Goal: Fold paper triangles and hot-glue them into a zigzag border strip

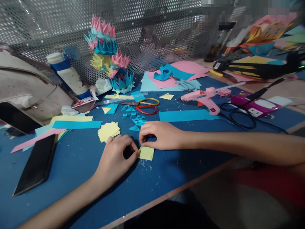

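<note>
In the head view, the left hand (116, 152) is narrowed to a pinch, its thumb and forefinger meeting at the left edge of a small yellow paper square (147, 154). The square lies flat on the blue table (78, 165), in front of the person and between the two hands. The right hand (160, 135) bends in from the other side, fingers curled and thumb low, its tips touching the upper edge of the square; whether it grips the paper or only presses on it, I cannot tell. Just beyond the left hand sits a loose stack of yellow squares (109, 131), and past the right fingertips lie small folded blue triangles (138, 121). Behind these rest scissors (147, 105) with one yellow and one red handle, and a blue paper strip (184, 115) runs to the right under a pink glue gun (202, 97). On the left, a dark phone (35, 165) lies near some coloured paper strips (76, 124). At the back, a folded-paper model (103, 43) in pink, blue and yellow stands by a perforated metal screen (147, 41)
</note>
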`<state>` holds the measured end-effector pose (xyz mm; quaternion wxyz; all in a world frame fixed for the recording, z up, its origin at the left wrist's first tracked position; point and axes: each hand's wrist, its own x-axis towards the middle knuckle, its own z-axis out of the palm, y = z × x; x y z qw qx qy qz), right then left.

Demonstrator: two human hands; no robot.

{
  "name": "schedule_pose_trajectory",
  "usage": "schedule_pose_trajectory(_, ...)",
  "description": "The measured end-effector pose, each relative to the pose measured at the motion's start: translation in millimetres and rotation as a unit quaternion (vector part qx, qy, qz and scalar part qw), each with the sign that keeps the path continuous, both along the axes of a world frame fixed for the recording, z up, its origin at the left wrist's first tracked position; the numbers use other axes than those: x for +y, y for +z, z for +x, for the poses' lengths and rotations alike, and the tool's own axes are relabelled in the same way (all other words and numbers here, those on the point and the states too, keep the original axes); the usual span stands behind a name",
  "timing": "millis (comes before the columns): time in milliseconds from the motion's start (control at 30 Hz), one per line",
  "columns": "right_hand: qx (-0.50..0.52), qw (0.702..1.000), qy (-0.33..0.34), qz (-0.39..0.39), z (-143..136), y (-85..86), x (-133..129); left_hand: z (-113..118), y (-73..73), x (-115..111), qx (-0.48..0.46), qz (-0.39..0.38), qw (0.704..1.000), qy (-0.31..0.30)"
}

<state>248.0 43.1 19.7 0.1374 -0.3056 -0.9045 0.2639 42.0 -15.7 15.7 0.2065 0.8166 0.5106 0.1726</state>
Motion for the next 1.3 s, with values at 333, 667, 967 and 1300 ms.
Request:
schedule_pose_trajectory(333,-0.014,0.962,0.154,0.223,8,-8.3,4,-3,2.9,-6,0.091,0.119,0.988,-0.046)
schedule_pose_trajectory(667,-0.048,0.932,0.203,0.295,15,11.6,9,-16,-1.2,-26,0.096,0.22,0.964,-0.117)
schedule_pose_trajectory(967,-0.064,0.937,0.192,0.283,15,10.5,7,-18,-2.9,-23,0.072,0.23,0.962,-0.13)
schedule_pose_trajectory(1300,-0.058,0.913,0.203,0.348,11,0.1,-14,-22,-15.3,-28,0.092,0.313,0.937,-0.125)
